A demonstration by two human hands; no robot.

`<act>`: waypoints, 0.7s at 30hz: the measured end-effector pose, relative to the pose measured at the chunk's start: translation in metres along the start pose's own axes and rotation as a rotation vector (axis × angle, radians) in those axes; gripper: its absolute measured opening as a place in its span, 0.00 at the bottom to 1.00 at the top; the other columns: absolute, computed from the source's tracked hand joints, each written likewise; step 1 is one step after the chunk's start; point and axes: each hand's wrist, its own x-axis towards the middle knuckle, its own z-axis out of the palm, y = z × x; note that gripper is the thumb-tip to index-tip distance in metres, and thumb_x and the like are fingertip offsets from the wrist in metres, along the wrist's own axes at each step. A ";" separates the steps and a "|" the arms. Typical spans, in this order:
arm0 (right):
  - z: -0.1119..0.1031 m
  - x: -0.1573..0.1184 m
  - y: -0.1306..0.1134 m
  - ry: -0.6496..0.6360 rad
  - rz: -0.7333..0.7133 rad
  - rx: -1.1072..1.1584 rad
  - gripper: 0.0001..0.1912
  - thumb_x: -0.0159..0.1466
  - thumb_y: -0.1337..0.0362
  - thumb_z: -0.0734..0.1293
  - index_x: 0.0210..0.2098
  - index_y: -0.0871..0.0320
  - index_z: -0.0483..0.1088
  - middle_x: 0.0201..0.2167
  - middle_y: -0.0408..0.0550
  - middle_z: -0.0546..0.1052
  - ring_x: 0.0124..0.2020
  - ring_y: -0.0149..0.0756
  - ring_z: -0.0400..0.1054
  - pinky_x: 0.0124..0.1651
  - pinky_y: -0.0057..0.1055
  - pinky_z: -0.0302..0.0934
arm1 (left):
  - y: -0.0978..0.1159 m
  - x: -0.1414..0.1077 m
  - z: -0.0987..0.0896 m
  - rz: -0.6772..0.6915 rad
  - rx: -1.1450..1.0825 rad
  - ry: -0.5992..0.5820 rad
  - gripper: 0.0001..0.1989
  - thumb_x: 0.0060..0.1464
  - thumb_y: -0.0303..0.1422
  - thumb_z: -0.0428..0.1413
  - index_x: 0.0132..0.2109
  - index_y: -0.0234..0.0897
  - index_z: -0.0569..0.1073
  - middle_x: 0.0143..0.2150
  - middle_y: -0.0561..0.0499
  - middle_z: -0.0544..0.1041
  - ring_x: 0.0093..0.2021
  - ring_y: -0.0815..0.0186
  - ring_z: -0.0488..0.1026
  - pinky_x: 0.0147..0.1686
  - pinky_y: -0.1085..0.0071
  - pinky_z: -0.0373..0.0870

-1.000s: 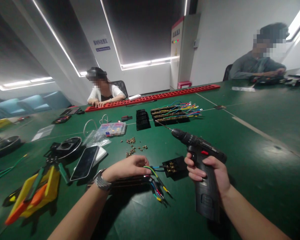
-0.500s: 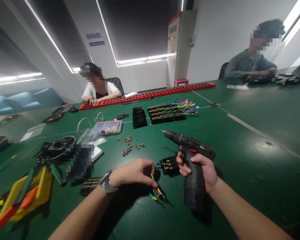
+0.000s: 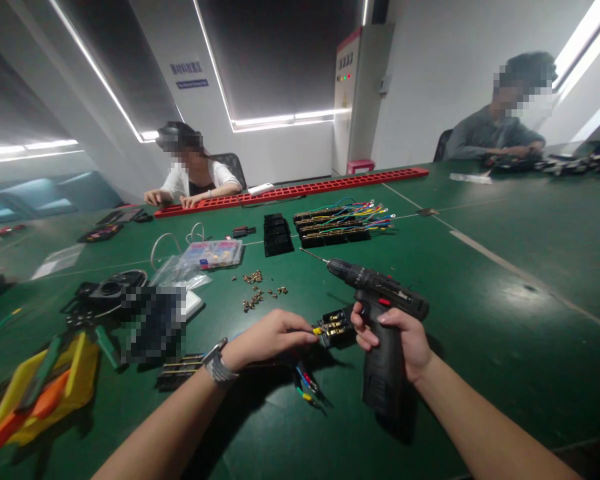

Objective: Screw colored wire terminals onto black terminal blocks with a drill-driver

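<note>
My right hand [image 3: 397, 340] is closed around the grip of a black cordless drill [image 3: 380, 300], its long bit pointing left and away from me. Below the drill's chuck lies a black terminal block [image 3: 336, 327] with brass-coloured contacts. My left hand [image 3: 280, 337] pinches a wire with a yellow end [image 3: 317, 330] against the left side of that block. Loose wires with green, yellow, red and blue ends [image 3: 307, 387] lie on the table just below the left hand. Partly behind my left wrist is another black block with brass strips [image 3: 180, 371].
Small brass screws [image 3: 254, 300] lie scattered past my left hand. Farther back are wired blocks [image 3: 333, 230], black covers [image 3: 277, 235] and a clear parts box [image 3: 213, 255]. At left stand a yellow tray [image 3: 73, 380] with tools and a phone-like device. Two people sit across the table.
My left hand has picked a yellow-ended wire from the loose bunch and moved it up to the terminal block. The drill stays almost in place in my right hand.
</note>
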 end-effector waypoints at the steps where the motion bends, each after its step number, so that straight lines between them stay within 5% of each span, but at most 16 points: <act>1: 0.000 0.000 0.000 0.004 -0.004 0.001 0.19 0.56 0.64 0.70 0.45 0.65 0.81 0.36 0.53 0.79 0.23 0.28 0.65 0.33 0.30 0.68 | 0.000 0.000 0.000 -0.004 0.001 -0.017 0.20 0.71 0.47 0.56 0.44 0.34 0.83 0.35 0.51 0.79 0.35 0.67 0.73 0.37 0.74 0.66; 9: 0.001 0.001 0.000 0.018 0.008 0.002 0.18 0.56 0.64 0.70 0.45 0.65 0.81 0.36 0.53 0.80 0.24 0.29 0.66 0.34 0.31 0.69 | -0.002 0.003 0.004 -0.037 0.083 -0.034 0.26 0.73 0.50 0.48 0.40 0.34 0.78 0.31 0.54 0.72 0.31 0.69 0.66 0.33 0.75 0.62; 21: 0.001 0.002 0.001 0.081 0.045 -0.014 0.17 0.55 0.64 0.72 0.43 0.63 0.82 0.35 0.51 0.81 0.25 0.31 0.69 0.34 0.29 0.69 | -0.001 0.001 0.012 -0.041 0.138 -0.026 0.26 0.67 0.56 0.54 0.41 0.35 0.78 0.33 0.51 0.77 0.32 0.67 0.71 0.34 0.73 0.63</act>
